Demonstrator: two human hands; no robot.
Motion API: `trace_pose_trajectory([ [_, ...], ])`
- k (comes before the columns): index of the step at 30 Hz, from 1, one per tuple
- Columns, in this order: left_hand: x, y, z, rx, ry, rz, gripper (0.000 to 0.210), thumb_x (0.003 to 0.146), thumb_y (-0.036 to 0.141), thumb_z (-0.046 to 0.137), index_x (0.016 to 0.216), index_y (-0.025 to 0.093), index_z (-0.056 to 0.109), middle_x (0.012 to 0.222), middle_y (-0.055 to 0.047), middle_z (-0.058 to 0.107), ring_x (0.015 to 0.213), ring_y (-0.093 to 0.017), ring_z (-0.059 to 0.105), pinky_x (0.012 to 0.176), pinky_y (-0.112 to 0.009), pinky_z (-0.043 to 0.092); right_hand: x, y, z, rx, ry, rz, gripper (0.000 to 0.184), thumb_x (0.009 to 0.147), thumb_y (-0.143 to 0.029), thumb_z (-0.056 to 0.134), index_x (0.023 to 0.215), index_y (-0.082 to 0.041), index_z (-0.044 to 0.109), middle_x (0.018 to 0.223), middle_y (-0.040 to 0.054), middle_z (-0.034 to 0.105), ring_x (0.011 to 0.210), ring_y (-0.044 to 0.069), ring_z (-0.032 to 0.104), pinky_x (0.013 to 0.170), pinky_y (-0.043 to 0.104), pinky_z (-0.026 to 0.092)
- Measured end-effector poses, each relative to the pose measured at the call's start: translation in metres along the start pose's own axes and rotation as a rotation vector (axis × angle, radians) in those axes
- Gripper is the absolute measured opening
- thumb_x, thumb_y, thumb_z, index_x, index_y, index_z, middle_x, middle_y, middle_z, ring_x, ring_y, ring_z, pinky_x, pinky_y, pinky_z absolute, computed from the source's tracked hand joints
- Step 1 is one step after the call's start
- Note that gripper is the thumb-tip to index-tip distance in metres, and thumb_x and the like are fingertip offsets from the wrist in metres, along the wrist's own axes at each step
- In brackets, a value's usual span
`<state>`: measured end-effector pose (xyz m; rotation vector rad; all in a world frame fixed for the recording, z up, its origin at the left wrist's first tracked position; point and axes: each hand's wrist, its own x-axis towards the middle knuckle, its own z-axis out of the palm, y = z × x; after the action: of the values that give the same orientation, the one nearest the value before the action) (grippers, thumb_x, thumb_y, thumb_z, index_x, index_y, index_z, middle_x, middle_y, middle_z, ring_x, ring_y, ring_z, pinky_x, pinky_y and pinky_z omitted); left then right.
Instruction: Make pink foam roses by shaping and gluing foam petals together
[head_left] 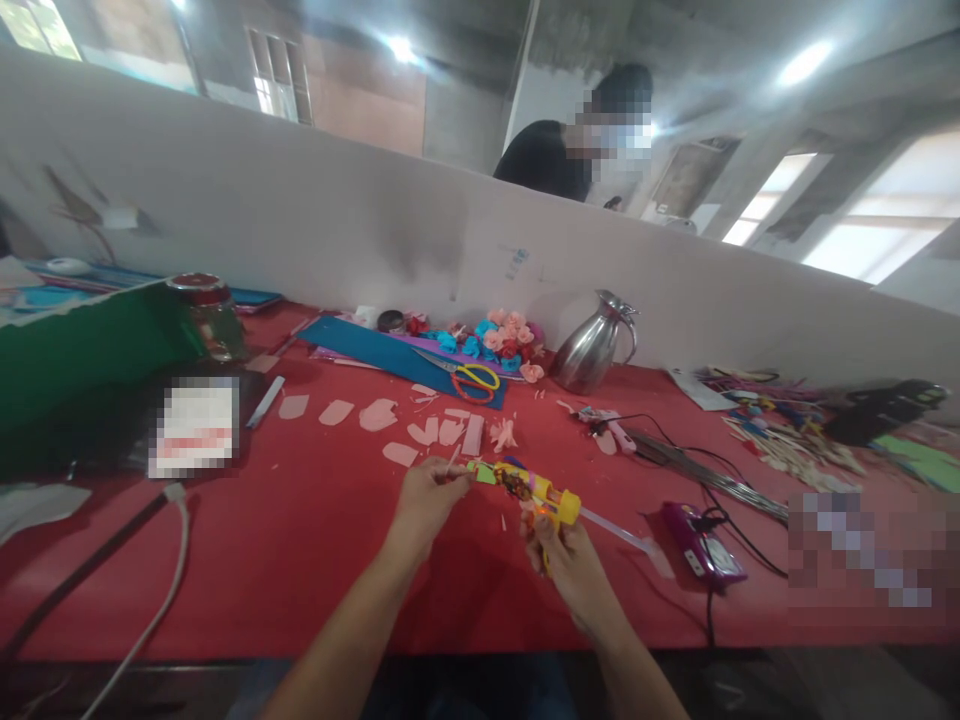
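Observation:
My right hand [564, 556] is wrapped round the handle of a yellow glue gun [534, 488], and a clear glue stick [619, 530] juts out of its back end. The gun's nozzle end points left, toward my left hand [427, 500]. Between the fingertips of that hand is a small green paper piece [484, 474], at or very near the nozzle; whether they touch I cannot tell. A thin pale stick [453, 458] shows above the left fingers. Just beyond my hands lie several pink paper petals [401, 454].
Scissors [476, 382] rest on a blue sheet [360, 350], with paper flowers [510, 335] behind. A steel jug [592, 345] stands by the partition. To the right are a pink glue gun [619, 432], wires [690, 465] and a purple power box [703, 548] with cables. A glass jar [214, 320] stands left.

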<state>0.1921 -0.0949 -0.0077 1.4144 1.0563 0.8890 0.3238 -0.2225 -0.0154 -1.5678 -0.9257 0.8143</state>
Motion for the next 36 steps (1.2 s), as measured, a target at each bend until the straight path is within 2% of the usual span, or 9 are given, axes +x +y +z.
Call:
trace_pose_trajectory([
  [3,0.009,-0.002,-0.027,0.285,0.048,0.083,0.018,0.065,0.035,0.060,0.060,0.020,0.068,0.071,-0.003,0.065,0.067,-0.019,0.058,0.063,-0.028,0.044,0.000,-0.002,-0.006,0.052,0.045,0.020,0.057,0.070,-0.072,0.048,0.075,-0.016,0.055,0.052,-0.0024,0.046,0.042,0.009,0.037,0.042,0.022,0.029],
  [9,0.040,-0.009,-0.113,0.730,0.316,0.059,0.017,0.068,0.035,0.059,0.067,0.019,0.067,0.085,-0.007,0.068,0.078,-0.024,0.061,0.072,-0.033,0.045,0.000,0.005,-0.015,0.111,0.067,0.049,0.055,0.072,-0.070,0.051,0.075,-0.015,0.055,0.050,-0.0029,0.045,0.042,0.008,0.036,0.041,0.021,0.027],
  [12,0.047,-0.019,-0.134,0.829,0.277,0.051,0.021,0.071,0.018,0.050,0.078,0.019,0.070,0.096,-0.009,0.068,0.086,-0.025,0.062,0.076,-0.034,0.044,-0.001,0.007,-0.013,0.114,0.052,0.063,0.055,0.072,-0.070,0.049,0.074,-0.015,0.055,0.047,-0.0035,0.043,0.042,0.008,0.036,0.041,0.021,0.027],
  [18,0.032,-0.027,-0.123,0.863,0.341,0.118,0.028,0.078,0.024,0.046,0.097,0.018,0.066,0.097,-0.010,0.070,0.084,-0.024,0.064,0.075,-0.033,0.046,-0.003,0.006,-0.007,0.076,-0.017,0.064,0.055,0.074,-0.070,0.046,0.072,-0.016,0.053,0.045,-0.0045,0.041,0.041,0.008,0.035,0.042,0.022,0.026],
  [20,0.022,-0.027,-0.114,0.891,0.228,0.259,0.030,0.083,0.029,0.042,0.098,0.021,0.067,0.104,-0.008,0.069,0.092,-0.023,0.063,0.081,-0.031,0.045,-0.003,0.007,-0.004,0.052,-0.059,0.064,0.054,0.076,-0.069,0.044,0.071,-0.016,0.052,0.045,-0.0047,0.040,0.040,0.008,0.035,0.042,0.022,0.026],
  [22,0.013,-0.027,-0.104,0.918,-0.005,0.394,0.032,0.085,0.026,0.039,0.101,0.024,0.067,0.114,-0.003,0.066,0.102,-0.020,0.060,0.087,-0.029,0.044,-0.001,0.009,-0.001,0.026,-0.092,0.067,0.053,0.077,-0.068,0.042,0.069,-0.016,0.051,0.047,-0.0044,0.041,0.040,0.007,0.034,0.041,0.021,0.025],
  [24,0.006,-0.030,-0.096,0.967,-0.182,0.442,0.035,0.085,0.023,0.039,0.108,0.028,0.065,0.123,0.000,0.061,0.106,-0.020,0.059,0.088,-0.030,0.044,0.001,0.010,0.004,0.012,-0.112,0.064,0.052,0.078,-0.067,0.042,0.070,-0.016,0.050,0.053,-0.0030,0.046,0.039,0.007,0.034,0.040,0.021,0.024],
  [26,0.001,-0.033,-0.090,1.013,-0.289,0.474,0.038,0.085,0.024,0.041,0.117,0.030,0.060,0.129,0.001,0.056,0.109,-0.021,0.058,0.088,-0.031,0.045,0.004,0.011,0.010,0.004,-0.123,0.056,0.051,0.078,-0.067,0.042,0.073,-0.016,0.051,0.059,-0.0016,0.050,0.039,0.006,0.036,0.039,0.021,0.023],
  [36,-0.001,-0.045,-0.089,1.049,-0.334,0.545,0.040,0.088,0.030,0.040,0.127,0.033,0.050,0.135,-0.001,0.050,0.110,-0.022,0.057,0.087,-0.033,0.047,0.030,-0.002,0.034,-0.100,-0.239,0.058,0.046,0.079,-0.063,0.045,0.075,-0.018,0.051,0.049,-0.0051,0.045,0.039,0.008,0.041,0.039,0.020,0.028],
])
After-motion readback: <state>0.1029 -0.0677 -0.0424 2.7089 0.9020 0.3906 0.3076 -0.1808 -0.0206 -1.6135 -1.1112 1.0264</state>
